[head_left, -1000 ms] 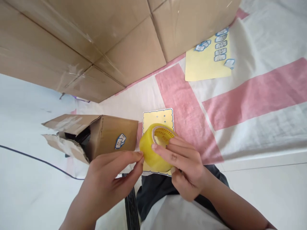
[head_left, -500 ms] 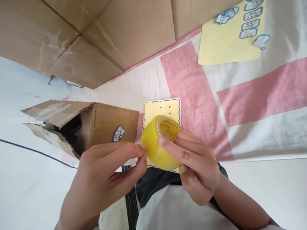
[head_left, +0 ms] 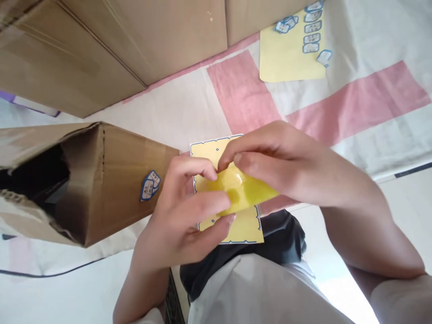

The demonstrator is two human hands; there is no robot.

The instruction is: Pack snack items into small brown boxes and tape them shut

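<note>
A yellow roll of packing tape (head_left: pixel 245 191) is held between both hands over a small yellow card with a blue border (head_left: pixel 243 227). My left hand (head_left: pixel 184 211) grips the roll's near side with thumb and fingers. From above, my right hand (head_left: pixel 286 162) covers the roll, its fingertips pinching at the top edge. Most of the roll is hidden by the fingers. A small open cardboard box (head_left: pixel 101 180) with a blue sticker (head_left: pixel 149 185) lies on its side just left of my left hand.
Large cardboard boxes (head_left: pixel 135 40) stand along the far side. A yellow sticker sheet (head_left: pixel 290 54) lies at the far right on the white and pink striped cloth (head_left: pixel 243 90). A thin dark cable (head_left: pixel 50 272) runs along the lower left.
My right hand has moved from the roll's right side up over its top. Both hands and the roll have come closer to the camera. The small box now looms larger at left.
</note>
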